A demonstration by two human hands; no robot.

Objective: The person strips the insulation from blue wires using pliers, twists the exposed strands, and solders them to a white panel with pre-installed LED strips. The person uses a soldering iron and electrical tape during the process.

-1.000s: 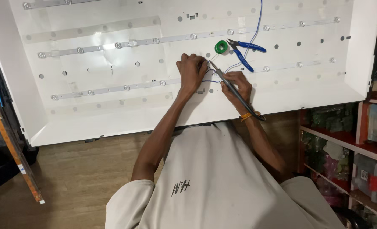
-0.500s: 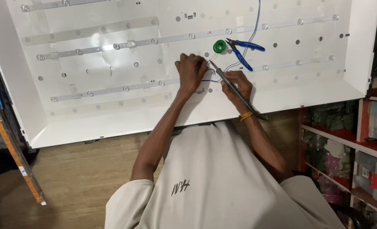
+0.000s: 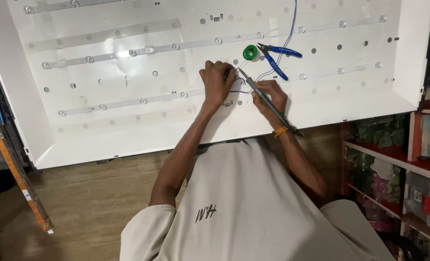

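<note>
My left hand (image 3: 217, 81) rests fisted on the white backlight panel (image 3: 128, 130), fingers pinched on a thin wire beside an LED strip (image 3: 142, 100). My right hand (image 3: 271, 98) grips a grey soldering iron (image 3: 263, 99) like a pen. Its tip meets the wire just right of my left fingers. A blue wire (image 3: 288, 34) runs down from the top edge and loops under both hands. Just beyond the hands lie a green solder spool (image 3: 249, 52) and blue-handled cutters (image 3: 276, 57).
Two more LED strips (image 3: 176, 47) cross the panel higher up. An orange bar (image 3: 13, 162) leans at the left over the wooden floor (image 3: 89, 208). Red shelves (image 3: 393, 159) packed with small parts stand at the right.
</note>
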